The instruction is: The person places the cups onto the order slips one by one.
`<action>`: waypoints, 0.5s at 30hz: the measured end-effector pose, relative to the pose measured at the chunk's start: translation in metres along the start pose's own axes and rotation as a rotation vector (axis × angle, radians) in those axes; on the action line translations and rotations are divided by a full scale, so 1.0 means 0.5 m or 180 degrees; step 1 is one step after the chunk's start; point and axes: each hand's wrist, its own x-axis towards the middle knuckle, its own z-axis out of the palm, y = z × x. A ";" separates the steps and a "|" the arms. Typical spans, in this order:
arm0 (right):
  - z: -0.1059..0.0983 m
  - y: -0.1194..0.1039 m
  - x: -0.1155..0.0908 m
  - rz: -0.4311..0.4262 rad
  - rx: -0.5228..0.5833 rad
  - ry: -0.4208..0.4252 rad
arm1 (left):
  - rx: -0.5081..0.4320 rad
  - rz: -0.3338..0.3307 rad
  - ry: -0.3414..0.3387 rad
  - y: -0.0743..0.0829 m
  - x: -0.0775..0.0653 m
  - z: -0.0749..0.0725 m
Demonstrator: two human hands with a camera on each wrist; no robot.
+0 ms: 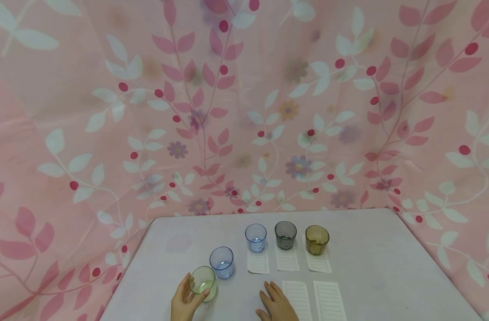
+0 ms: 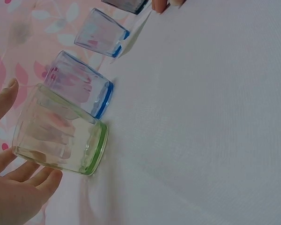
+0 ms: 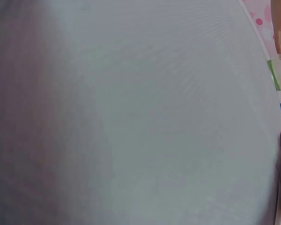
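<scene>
A green-tinted glass (image 1: 204, 285) stands upright near the front left of the table. My left hand (image 1: 185, 298) is spread around it, thumb on one side and fingers on the other. In the left wrist view a gap shows between the thumb and the green glass (image 2: 61, 133); whether the fingertips touch it I cannot tell. Just behind stands a blue glass (image 1: 222, 263), close to the green one. My right hand (image 1: 277, 303) lies low over the table with loose fingers, holding nothing, beside a printed paper strip (image 1: 297, 299).
At the back, a second blue glass (image 1: 255, 238), a grey glass (image 1: 285, 235) and an amber glass (image 1: 317, 240) stand in a row, each at the top of a paper strip. Another strip (image 1: 329, 301) lies front right. A floral curtain (image 1: 244, 111) hangs behind the white table (image 1: 389, 267).
</scene>
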 end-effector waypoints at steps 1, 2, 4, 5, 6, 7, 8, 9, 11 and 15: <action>-0.001 0.001 0.000 -0.0021 -0.0003 0.0008 | -0.0006 -0.0003 0.0005 0.000 0.000 0.000; 0.000 0.003 0.000 -0.0059 -0.0014 0.0049 | -0.0008 0.0005 0.0003 0.000 0.000 0.000; 0.000 0.007 0.000 -0.0120 0.0006 0.0149 | -0.0019 -0.0007 0.0002 0.000 0.000 0.000; 0.001 0.008 0.001 -0.0134 0.0026 0.0193 | -0.0031 -0.0014 0.0003 0.000 0.000 0.000; 0.003 0.010 0.002 -0.0154 0.0043 0.0254 | -0.0038 -0.0023 0.0001 0.001 0.000 0.001; 0.004 0.012 0.003 -0.0150 0.0057 0.0294 | -0.0039 -0.0032 -0.0001 0.001 0.000 0.001; 0.006 0.014 0.004 -0.0143 0.0079 0.0329 | -0.0042 -0.0038 -0.0005 0.001 0.000 0.001; 0.007 0.015 0.005 -0.0118 0.0116 0.0345 | -0.0054 -0.0060 -0.0006 0.001 0.000 0.002; 0.008 0.017 0.006 -0.0051 0.0178 0.0336 | -0.0057 -0.0078 -0.0019 0.000 0.000 0.002; 0.010 0.019 0.010 -0.0018 0.0283 0.0485 | -0.0065 -0.0132 -0.0066 0.000 0.001 0.000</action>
